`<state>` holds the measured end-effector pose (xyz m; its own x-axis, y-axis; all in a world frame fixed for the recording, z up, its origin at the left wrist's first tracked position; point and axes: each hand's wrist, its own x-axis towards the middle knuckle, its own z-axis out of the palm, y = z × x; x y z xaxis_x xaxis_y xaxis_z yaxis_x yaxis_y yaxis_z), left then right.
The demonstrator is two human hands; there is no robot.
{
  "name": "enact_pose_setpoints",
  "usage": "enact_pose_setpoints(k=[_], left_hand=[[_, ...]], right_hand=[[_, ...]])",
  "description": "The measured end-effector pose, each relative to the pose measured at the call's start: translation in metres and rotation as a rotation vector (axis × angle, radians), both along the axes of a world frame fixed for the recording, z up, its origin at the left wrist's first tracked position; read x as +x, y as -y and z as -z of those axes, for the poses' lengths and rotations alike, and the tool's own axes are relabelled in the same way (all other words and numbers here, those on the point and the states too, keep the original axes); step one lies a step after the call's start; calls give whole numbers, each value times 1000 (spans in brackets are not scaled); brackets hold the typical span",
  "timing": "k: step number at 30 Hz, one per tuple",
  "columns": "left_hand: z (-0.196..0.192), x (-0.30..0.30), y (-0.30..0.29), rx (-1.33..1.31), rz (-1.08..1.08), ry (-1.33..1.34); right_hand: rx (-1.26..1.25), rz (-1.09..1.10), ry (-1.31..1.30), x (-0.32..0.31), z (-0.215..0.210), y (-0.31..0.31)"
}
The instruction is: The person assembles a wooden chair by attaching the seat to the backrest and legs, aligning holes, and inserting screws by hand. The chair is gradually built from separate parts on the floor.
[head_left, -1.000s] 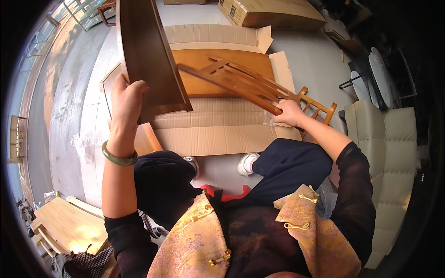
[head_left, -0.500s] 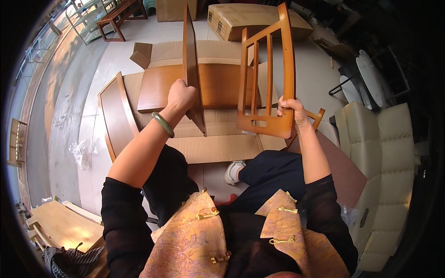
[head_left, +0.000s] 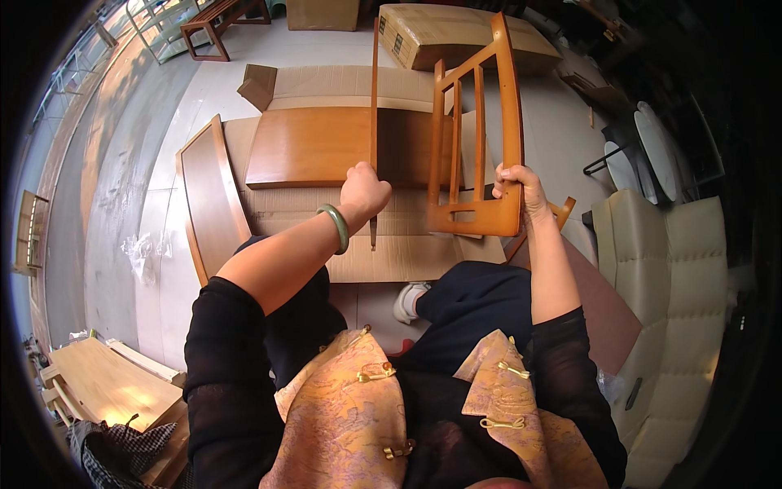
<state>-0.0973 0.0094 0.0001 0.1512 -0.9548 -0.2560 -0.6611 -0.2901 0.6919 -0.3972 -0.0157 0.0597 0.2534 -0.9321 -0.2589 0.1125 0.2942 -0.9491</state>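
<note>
- My landmark is the flattened cardboard (head_left: 358, 244) spread on the floor; it seems laid there to keep the wood off the tiles.
- My left hand (head_left: 364, 194) is raised above the cardboard's middle, fingers curled tight around the lower edge of a thin board (head_left: 374, 106). The board stands edge-on to me, upright, its bottom tip hanging just over the cardboard.
- My right hand (head_left: 516, 183) is above the cardboard's right side, fingers wrapped over the outer post of a slatted wooden frame (head_left: 479, 138), thumb side toward me. I judge the grip is low on the frame so it stays upright beside the board.
- Board and frame stand near each other, apart, roughly parallel, as if being lined up.
- A broad wooden panel (head_left: 314, 147) lies flat on the cardboard's far half, and a curved panel (head_left: 210, 204) rests along its left edge.
- A closed carton (head_left: 456, 33) sits beyond the cardboard; a pale sofa (head_left: 660, 277) is to its right.
</note>
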Motion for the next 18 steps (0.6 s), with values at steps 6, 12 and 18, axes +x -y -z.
enact_pose_setpoints(k=[6, 12, 18], left_hand=[[2, 4, -4, 53, 108, -18], [3, 5, -1, 29, 159, -108], [-3, 4, 0, 62, 152, -152]], right_hand=[[10, -20, -65, 16, 5, 6], [164, -15, -174, 47, 28, 20], [144, -32, -326, 83, 40, 19]])
